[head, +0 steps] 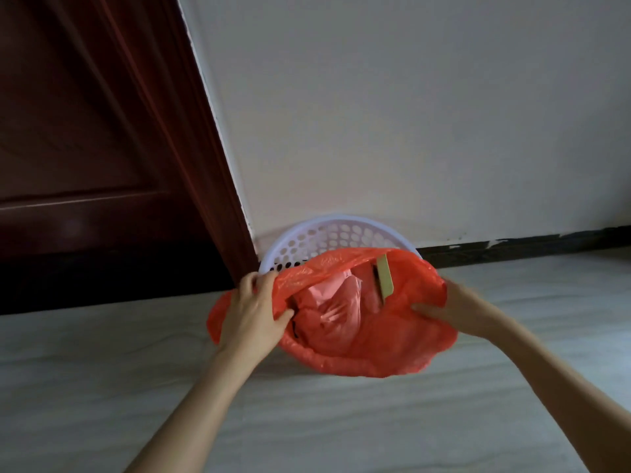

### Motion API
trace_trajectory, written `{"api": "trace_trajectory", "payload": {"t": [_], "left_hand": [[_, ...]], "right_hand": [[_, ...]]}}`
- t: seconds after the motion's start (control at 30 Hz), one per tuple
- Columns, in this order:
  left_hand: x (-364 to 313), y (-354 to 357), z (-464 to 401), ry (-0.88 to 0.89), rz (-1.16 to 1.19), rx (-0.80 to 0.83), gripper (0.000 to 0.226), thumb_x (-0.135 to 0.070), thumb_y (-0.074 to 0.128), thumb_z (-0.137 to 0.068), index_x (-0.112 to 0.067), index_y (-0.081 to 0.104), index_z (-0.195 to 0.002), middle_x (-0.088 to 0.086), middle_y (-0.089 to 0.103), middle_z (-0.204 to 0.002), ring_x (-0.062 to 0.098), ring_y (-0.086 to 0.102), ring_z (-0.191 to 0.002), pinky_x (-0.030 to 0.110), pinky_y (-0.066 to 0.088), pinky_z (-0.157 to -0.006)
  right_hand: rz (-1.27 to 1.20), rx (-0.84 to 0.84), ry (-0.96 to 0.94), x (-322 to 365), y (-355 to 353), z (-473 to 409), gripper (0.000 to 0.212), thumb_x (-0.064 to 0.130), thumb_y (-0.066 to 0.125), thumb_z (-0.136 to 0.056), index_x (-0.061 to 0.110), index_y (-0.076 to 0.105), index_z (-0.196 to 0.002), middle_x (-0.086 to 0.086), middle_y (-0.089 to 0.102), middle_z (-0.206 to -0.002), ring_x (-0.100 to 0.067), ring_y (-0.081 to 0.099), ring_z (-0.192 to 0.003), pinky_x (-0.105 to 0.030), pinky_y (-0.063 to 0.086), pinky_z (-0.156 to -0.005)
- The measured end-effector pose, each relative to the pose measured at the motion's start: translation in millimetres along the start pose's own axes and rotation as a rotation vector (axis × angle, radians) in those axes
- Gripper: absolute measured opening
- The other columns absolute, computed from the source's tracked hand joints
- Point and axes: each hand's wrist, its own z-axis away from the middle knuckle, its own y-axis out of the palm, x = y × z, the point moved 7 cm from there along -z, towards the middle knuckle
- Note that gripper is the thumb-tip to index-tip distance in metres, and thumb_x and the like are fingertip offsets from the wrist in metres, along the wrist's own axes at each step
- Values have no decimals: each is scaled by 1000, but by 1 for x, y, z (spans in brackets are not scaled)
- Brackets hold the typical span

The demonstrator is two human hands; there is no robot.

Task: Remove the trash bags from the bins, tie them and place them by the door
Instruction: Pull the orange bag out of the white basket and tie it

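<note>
Illumination is dim and diffuse; its source lies outside the view. The white wall (409, 114) reads evenly grey without glare. The dark door (85, 131) falls to near black at its base, with one faint sheen on the lower panel. A soft shadow lies on the floor (307, 421) under the red trash bag (368, 346). Wide-angle distortion tilts the door frame. Right hand (454, 308) is slightly motion-blurred.

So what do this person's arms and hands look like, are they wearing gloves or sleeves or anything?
No gloves and no sleeves in view. Both forearms come into the picture bare from the bottom edge up to the wrists. The left hand and the right hand are bare too, with no ring, watch or bracelet that can be seen. Nails look short and unpainted, though the picture is a bit soft for fine detail.
</note>
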Motion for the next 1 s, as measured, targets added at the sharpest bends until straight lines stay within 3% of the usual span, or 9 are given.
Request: {"api": "trace_trajectory", "payload": {"t": [0.07,0.23,0.37,0.5,0.6,0.67,0.77,0.87,1.0], "left_hand": [[3,3,5,-71,-56,57,66,-36,61,-84,-22,28,-140,15,55,-122,38,60,-105,43,51,-85],[-11,-20,-2,-78,-478,62,41,-43,49,-92,-11,46,-117,16,67,-108,34,63,-102,36,48,-79],[-5,-7,-16,-117,10,212,32,-35,58,-86,-14,56,-110,10,68,-107,31,63,-103,35,49,-86],[-16,2,-7,-135,561,418,49,-10,65,-83,-18,43,-126,3,61,-110,19,60,-104,39,48,-97],[-24,2,5,-174,698,512,41,3,60,-84,-17,45,-117,4,60,-83,9,62,-64,26,54,-63],[-26,-5,3,-197,654,414,27,3,58,-85,-13,51,-106,4,57,-72,6,55,-48,21,48,-52],[-20,-19,-6,-90,363,204,18,-13,63,-85,-15,63,-103,6,68,-87,20,65,-80,28,48,-72],[-22,-26,-5,31,177,193,14,-33,66,-83,-20,67,-75,-3,62,-62,17,60,-69,26,40,-60],[-33,-38,-7,78,243,65,30,-34,60,-88,-11,63,-69,9,62,-66,28,63,-72,35,43,-66]], "right_hand": [[160,-78,-18,0,-4,8,41,52,62,-78,13,52,-71,-11,64,-85,-33,60,-87,-32,42,-69],[389,-404,-118,31,-36,27,17,17,47,-85,9,51,-100,-14,55,-106,-37,57,-99,-37,39,-69],[358,-415,-153,45,-38,29,26,7,43,-81,8,44,-107,-21,63,-95,-40,59,-90,-36,35,-65],[-530,-200,-53,41,-30,23,32,-1,46,-84,-2,51,-115,-15,62,-87,-28,58,-76,-28,46,-56],[-1054,139,-1,45,-11,32,30,-5,57,-82,2,58,-111,-7,69,-65,-18,65,-53,-27,55,-52],[-876,159,-89,45,-9,39,44,-11,58,-79,8,56,-118,-7,69,-80,-19,65,-65,-30,55,-64],[-216,-112,-337,47,-21,43,55,-11,48,-76,16,59,-122,-7,65,-98,-24,63,-90,-29,47,-75],[297,-228,-393,49,-29,50,55,5,45,-79,31,55,-126,-14,63,-112,-36,59,-104,-36,47,-81],[172,-385,-357,64,-55,49,41,7,43,-86,19,53,-123,-19,66,-110,-39,59,-102,-39,45,-81]]}}
